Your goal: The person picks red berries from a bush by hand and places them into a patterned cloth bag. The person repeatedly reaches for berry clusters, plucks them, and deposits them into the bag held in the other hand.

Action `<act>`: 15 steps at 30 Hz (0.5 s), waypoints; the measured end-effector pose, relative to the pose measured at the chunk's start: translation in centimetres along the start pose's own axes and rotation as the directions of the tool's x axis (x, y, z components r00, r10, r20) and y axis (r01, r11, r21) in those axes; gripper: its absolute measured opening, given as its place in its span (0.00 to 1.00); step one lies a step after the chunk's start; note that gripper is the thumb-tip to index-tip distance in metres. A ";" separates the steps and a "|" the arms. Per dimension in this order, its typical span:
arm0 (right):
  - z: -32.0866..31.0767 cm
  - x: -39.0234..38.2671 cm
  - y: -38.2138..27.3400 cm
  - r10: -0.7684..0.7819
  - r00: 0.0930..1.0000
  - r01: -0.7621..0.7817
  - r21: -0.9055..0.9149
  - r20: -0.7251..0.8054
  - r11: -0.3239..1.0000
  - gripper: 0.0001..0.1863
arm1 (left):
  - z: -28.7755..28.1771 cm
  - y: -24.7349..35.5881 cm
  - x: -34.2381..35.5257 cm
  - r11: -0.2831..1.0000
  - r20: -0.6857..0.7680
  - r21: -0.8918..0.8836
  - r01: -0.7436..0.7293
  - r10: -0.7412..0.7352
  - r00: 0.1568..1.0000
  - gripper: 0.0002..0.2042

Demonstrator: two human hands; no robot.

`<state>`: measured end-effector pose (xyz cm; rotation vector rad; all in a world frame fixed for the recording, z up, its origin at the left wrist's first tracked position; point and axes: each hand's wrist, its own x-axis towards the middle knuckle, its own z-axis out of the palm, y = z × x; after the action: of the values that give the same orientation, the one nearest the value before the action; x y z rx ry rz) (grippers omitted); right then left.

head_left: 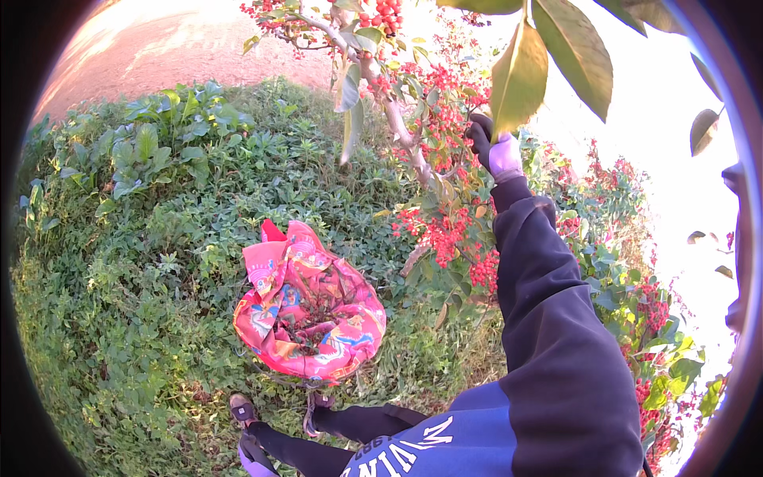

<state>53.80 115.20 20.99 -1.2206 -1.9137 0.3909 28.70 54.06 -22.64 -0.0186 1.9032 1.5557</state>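
My right hand (491,148), in a black and lilac glove, is raised among red berry clusters (441,234) on a tree branch (397,119). Its fingers are curled behind a large leaf (517,75); what they hold is hidden. At the lower edge, left of my legs, my left hand (256,457) shows partly in the same kind of glove, its fingers unclear. Below the branch, a pink patterned cloth-lined container (266,334) rests on the weeds, with dark, twiggy bits inside.
Low green plants (143,230) cover the ground around my shoes (242,409). Bare reddish soil (159,56) lies beyond them at the upper left. More berry-laden foliage (652,318) fills the right side, and leaves hang close overhead.
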 end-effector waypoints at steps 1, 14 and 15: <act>-0.7 -0.5 -0.6 -0.507 0.862 0.457 -0.464 0.021 0.759 0.13 | -0.4 -0.4 0.1 0.999 0.005 0.024 0.045 -0.045 0.999 0.18; 6.7 4.9 1.3 0.242 0.899 0.355 -0.931 0.365 0.085 0.13 | -1.1 -4.6 2.0 0.992 0.168 0.062 -0.109 0.098 0.981 0.14; 6.4 4.7 1.2 0.207 0.899 0.375 -0.922 0.387 0.097 0.13 | -1.0 -4.0 1.5 0.995 0.104 0.021 -0.095 0.092 0.990 0.14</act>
<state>48.69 120.87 18.42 -1.9278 -2.7243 -1.1401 28.69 52.57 -26.82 0.1612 1.8669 1.5618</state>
